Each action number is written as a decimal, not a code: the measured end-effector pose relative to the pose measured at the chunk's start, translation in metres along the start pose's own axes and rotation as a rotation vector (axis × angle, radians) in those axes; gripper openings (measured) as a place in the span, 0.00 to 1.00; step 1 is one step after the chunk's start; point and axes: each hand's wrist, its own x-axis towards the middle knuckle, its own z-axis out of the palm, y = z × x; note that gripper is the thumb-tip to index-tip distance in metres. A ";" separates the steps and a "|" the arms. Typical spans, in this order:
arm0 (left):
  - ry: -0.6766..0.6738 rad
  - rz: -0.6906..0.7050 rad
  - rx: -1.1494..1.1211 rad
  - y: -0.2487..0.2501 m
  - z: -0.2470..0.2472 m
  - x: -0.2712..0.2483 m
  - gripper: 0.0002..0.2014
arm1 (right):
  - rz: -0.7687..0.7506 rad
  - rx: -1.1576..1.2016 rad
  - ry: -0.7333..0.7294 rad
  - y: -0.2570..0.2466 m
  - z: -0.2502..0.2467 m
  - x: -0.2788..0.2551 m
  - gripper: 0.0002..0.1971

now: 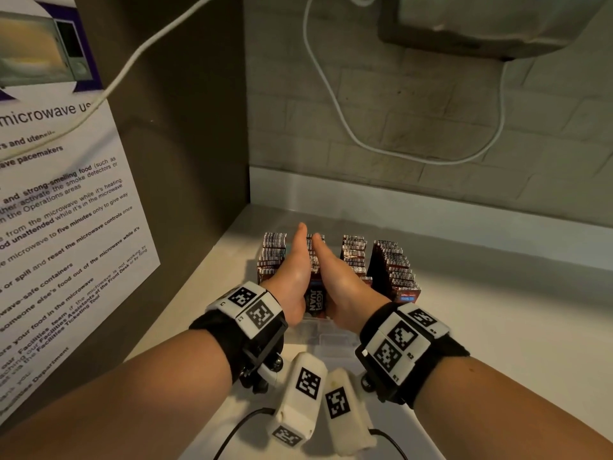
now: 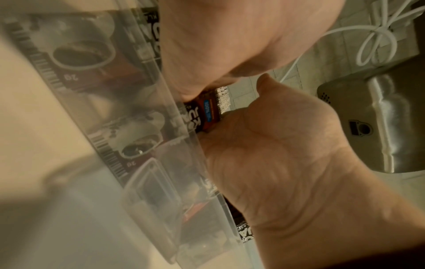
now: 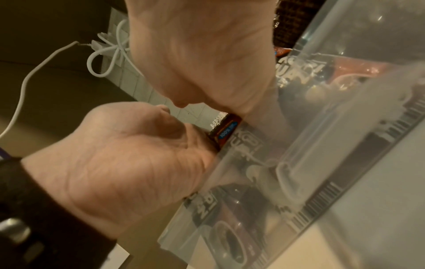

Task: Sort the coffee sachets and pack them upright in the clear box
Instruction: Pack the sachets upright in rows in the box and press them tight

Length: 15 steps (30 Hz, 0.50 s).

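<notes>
Setting: shared workplace pantry or break-room corner. Evidence as follows. Printed notice (image 1: 59, 207) on the dark side panel at 9 o'clock, headed "microwave us…", pictures a microwave and carries rules on heating food, microwave-safe containers, "someone else's food", a "Facilities team" and "Front Desk". Pale bench (image 1: 481, 327) with a raised back edge meets a wall of light brick-pattern tile (image 1: 414, 104) at 12 o'clock. Grey appliance (image 1: 491, 21) mounted on the wall at 1 o'clock, type cannot be told; white cable (image 1: 335, 104) loops down from beside it. Rows of "KOPI JUAN" coffee sachets (image 1: 393, 267) stand on the bench.
</notes>
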 end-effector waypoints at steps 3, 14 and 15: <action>0.003 -0.014 -0.004 -0.001 0.000 0.000 0.44 | -0.001 0.002 -0.002 0.001 -0.001 0.001 0.32; -0.044 0.061 0.027 0.009 -0.004 -0.015 0.42 | -0.132 -0.081 0.074 -0.005 -0.003 0.002 0.40; -0.050 0.084 0.026 0.011 -0.003 -0.018 0.41 | -0.200 -0.129 0.120 -0.010 -0.004 -0.004 0.39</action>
